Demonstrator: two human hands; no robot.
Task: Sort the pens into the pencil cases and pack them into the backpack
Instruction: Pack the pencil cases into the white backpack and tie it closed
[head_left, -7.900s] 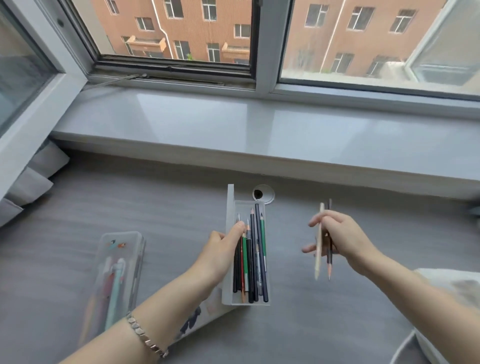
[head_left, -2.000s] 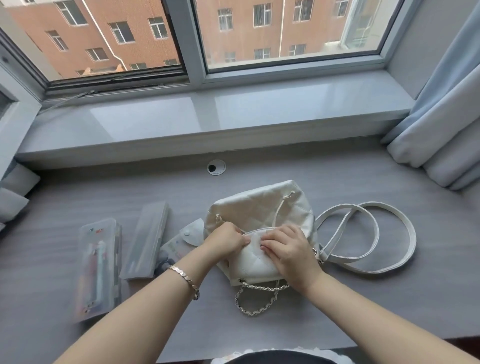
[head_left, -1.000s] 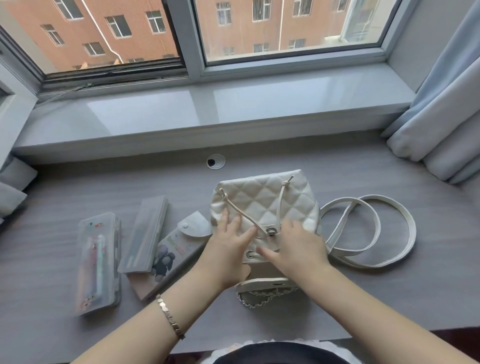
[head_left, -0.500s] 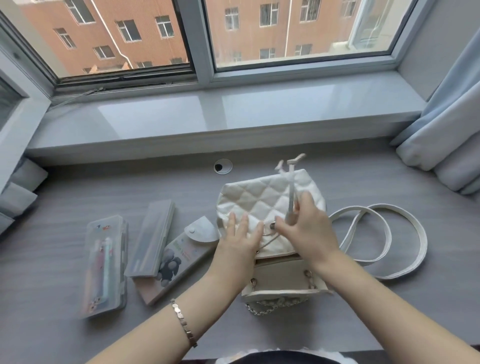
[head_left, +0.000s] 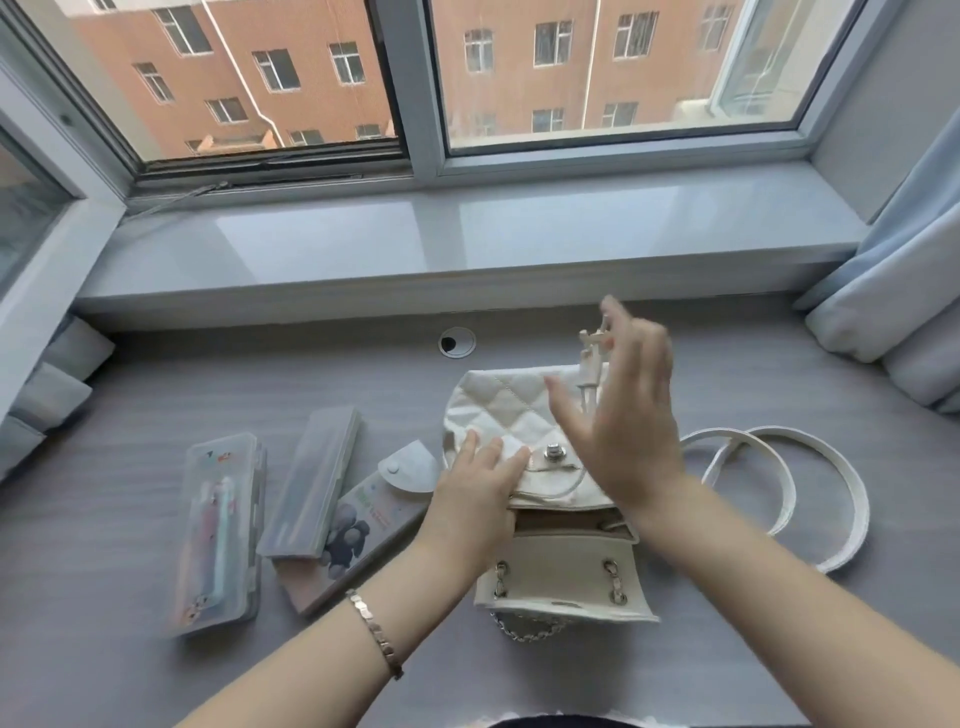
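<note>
**Desk by the window: white quilted backpack and three pencil cases**

Surroundings. Grey wood-grain desk running under a pale window sill. Round cable grommet set into the desk just behind the bag. Blue-grey curtain bunched at the right edge. Brick building visible through the glass.

Left of the bag, three cases lying flat, lids shut:
- Clear pencil case, farthest left, with pastel pens faintly visible through the lid (blurred; count not readable).
- Frosted grey pencil case, its near end overlapping the third case.
- Printed pencil case with a dark cartoon figure and a rounded snap flap, its flap end touching or just beside the bag's left edge.

Obstructions. The right hand covers the bag's upper right part; the left hand covers part of its left edge.

Main item. White backpack, quilted in diamonds, lying on the desk at centre. Front flap folded down toward the viewer, chain links on its underside; tan lining shows at the open mouth. Silver drawstring stopper sits mid-front. Two white shoulder straps loop loosely on the desk to the right.

Hands. Left hand presses flat on the bag's front panel, fingers together and extended, a metal bracelet on the wrist. Right hand is raised above the bag, fingers spread (motion-blurred); the white drawstring ends stand up by its fingertips, but whether they are pinched cannot be told.
</note>
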